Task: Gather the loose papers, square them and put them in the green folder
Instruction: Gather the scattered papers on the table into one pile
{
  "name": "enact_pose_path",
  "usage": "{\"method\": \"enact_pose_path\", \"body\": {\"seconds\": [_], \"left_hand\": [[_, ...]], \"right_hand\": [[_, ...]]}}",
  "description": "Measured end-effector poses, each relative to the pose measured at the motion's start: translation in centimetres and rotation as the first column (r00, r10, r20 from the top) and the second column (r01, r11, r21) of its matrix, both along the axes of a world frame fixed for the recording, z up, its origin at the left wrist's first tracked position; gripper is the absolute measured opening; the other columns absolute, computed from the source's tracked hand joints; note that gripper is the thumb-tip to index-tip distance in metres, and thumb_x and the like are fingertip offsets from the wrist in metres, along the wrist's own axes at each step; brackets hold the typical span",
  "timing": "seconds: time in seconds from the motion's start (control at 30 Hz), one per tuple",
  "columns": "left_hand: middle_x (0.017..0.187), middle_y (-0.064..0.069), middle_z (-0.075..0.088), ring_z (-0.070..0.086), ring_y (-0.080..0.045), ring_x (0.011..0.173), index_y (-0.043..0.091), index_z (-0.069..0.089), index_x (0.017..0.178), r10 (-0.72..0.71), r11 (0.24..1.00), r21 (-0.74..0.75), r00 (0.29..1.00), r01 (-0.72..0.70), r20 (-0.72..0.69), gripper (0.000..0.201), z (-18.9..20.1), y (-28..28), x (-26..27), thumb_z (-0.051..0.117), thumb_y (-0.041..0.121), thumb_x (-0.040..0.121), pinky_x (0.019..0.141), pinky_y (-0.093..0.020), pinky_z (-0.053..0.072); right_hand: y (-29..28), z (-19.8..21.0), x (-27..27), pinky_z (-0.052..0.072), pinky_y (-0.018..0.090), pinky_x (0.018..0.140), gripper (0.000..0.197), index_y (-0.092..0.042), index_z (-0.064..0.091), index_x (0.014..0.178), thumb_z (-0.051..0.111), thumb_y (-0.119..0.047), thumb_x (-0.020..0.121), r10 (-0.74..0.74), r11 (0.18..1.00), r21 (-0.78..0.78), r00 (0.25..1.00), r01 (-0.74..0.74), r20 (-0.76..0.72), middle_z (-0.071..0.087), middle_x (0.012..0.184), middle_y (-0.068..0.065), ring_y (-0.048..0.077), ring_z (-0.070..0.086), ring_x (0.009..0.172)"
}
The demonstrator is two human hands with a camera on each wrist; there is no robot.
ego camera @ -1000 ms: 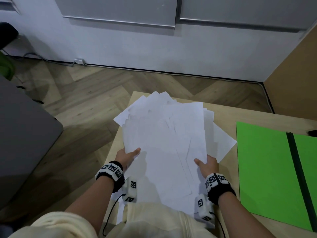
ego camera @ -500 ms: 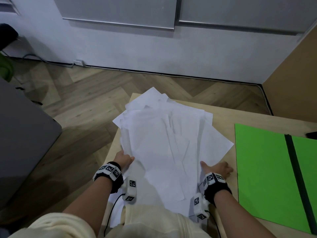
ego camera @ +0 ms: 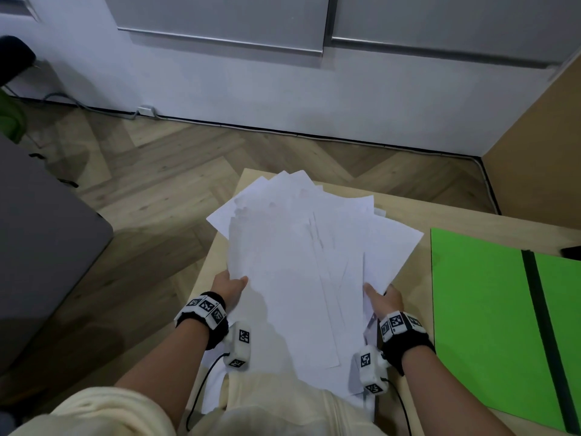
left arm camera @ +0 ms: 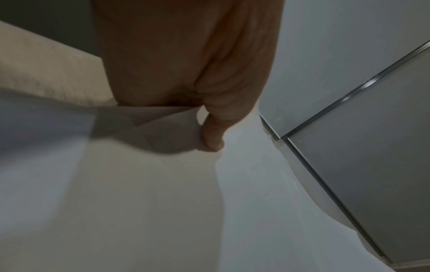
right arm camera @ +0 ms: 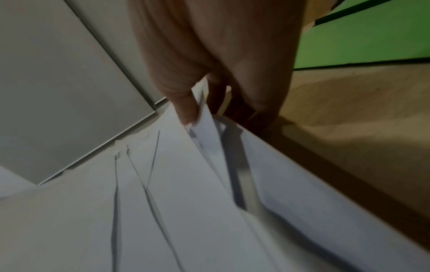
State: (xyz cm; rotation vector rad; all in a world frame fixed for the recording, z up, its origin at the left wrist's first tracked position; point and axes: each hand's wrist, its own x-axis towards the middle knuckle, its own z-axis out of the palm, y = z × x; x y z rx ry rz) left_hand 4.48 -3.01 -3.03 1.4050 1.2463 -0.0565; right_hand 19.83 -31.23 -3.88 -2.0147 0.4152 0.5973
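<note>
Both forearms reach forward over the near edge of the table, each wrist banded with a black strap. The left hand (ego camera: 229, 287) pinches the left side of the papers (ego camera: 301, 262), thumb on top. The right hand (ego camera: 384, 298) pinches their right side, thumb on top, fingers underneath.

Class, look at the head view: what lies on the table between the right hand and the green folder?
Nothing: between the right hand and the green folder runs only bare table, seen in the head view.
</note>
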Motion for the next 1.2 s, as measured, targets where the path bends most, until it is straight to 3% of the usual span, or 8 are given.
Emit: {"method": "enact_pose_path", "body": {"seconds": [0.1, 0.3, 0.43, 0.57, 0.73, 0.9, 1.1, 1.2], "left_hand": [[0.125, -0.021, 0.060, 0.058, -0.040, 0.116, -0.008, 0.050, 0.133, 0.048, 0.999, 0.022, 0.999, -0.048, -0.004, 0.040, 0.2, -0.1, 0.3, 0.051, 0.003, 0.094, 0.093, -0.037, 0.046], [0.114, -0.008, 0.058, 0.059, -0.030, 0.106, -0.010, 0.053, 0.126, 0.137, 0.990, 0.028, 0.988, -0.140, 0.069, 0.039, 0.9, 0.7, 0.7, 0.054, 0.014, 0.095, 0.086, -0.032, 0.043], [0.109, -0.014, 0.072, 0.069, -0.033, 0.098, 0.006, 0.067, 0.109, 0.082, 0.995, 0.040, 0.991, -0.087, 0.104, 0.038, -0.2, 0.8, 0.7, 0.069, 0.032, 0.082, 0.091, -0.050, 0.055], [0.118, -0.018, 0.068, 0.065, -0.035, 0.104, 0.001, 0.063, 0.118, 0.004, 0.990, 0.139, 0.999, -0.011, 0.050, 0.032, 0.0, 0.1, 1.2, 0.061, 0.011, 0.088, 0.093, -0.041, 0.052], [0.121, -0.026, 0.064, 0.061, -0.038, 0.110, -0.009, 0.061, 0.119, -0.018, 0.981, 0.190, 0.999, 0.023, -0.027, 0.032, 0.8, 0.9, 1.1, 0.053, -0.004, 0.089, 0.081, -0.031, 0.043], [0.110, -0.016, 0.059, 0.050, -0.021, 0.095, -0.011, 0.056, 0.124, -0.059, 0.985, 0.160, 0.998, 0.060, -0.011, 0.034, 1.2, 0.4, 1.3, 0.045, -0.006, 0.093, 0.079, -0.027, 0.036], [0.102, -0.012, 0.063, 0.057, -0.023, 0.082, -0.007, 0.057, 0.123, -0.118, 0.993, 0.031, 0.991, 0.117, 0.063, 0.032, 1.8, -1.8, 2.8, 0.047, -0.005, 0.093, 0.068, -0.025, 0.046], [0.083, -0.008, 0.062, 0.056, -0.016, 0.067, -0.002, 0.059, 0.114, -0.106, 0.994, 0.016, 0.990, 0.105, 0.091, 0.025, 1.4, -2.3, 3.5, 0.047, -0.004, 0.093, 0.052, -0.021, 0.044]], "right_hand": [[0.3, 0.0, -0.2, 0.038, 0.039, 0.108, 0.060, -0.004, 0.044, 0.137, 0.062, -0.031, 0.087, -0.005, 0.997, 0.073, 0.999, 0.002, 0.037, 0.052, 0.138, 0.010, 0.029, 0.049, 0.127], [-1.0, 0.1, -0.1, 0.044, 0.038, 0.097, 0.051, -0.001, 0.049, 0.126, 0.069, -0.003, 0.079, -0.101, 0.994, -0.043, 0.991, 0.105, 0.084, 0.058, 0.128, 0.016, 0.032, 0.057, 0.117], [-1.2, 0.3, 0.0, 0.045, 0.039, 0.095, 0.044, 0.005, 0.054, 0.121, 0.067, -0.007, 0.081, -0.111, 0.990, -0.088, 0.994, 0.112, 0.013, 0.060, 0.126, 0.019, 0.035, 0.058, 0.114], [-0.2, 0.1, -1.0, 0.035, 0.038, 0.106, 0.050, 0.007, 0.037, 0.138, 0.050, -0.004, 0.091, 0.010, 0.990, -0.137, 1.000, -0.011, -0.008, 0.045, 0.142, 0.022, 0.037, 0.045, 0.129], [-1.1, 0.4, -0.5, 0.041, 0.040, 0.102, 0.043, 0.010, 0.046, 0.130, 0.051, 0.000, 0.089, -0.005, 0.990, -0.144, 1.000, 0.005, 0.002, 0.053, 0.132, 0.027, 0.040, 0.053, 0.121], [-0.8, 1.1, -0.4, 0.043, 0.033, 0.093, 0.040, 0.012, 0.047, 0.124, 0.053, -0.002, 0.088, 0.044, 0.987, -0.151, 0.997, -0.054, -0.067, 0.057, 0.125, 0.024, 0.038, 0.055, 0.116], [1.5, 1.2, -1.1, 0.049, 0.044, 0.093, 0.057, 0.005, 0.062, 0.108, 0.051, -0.046, 0.085, 0.012, 0.987, -0.161, 0.998, -0.003, 0.058, 0.055, 0.118, 0.025, 0.042, 0.059, 0.105], [1.5, 1.6, -1.0, 0.044, 0.045, 0.101, 0.075, 0.003, 0.050, 0.126, 0.060, -0.055, 0.080, -0.138, 0.975, -0.168, 0.988, 0.148, 0.072, 0.044, 0.133, 0.023, 0.041, 0.052, 0.117]]}}
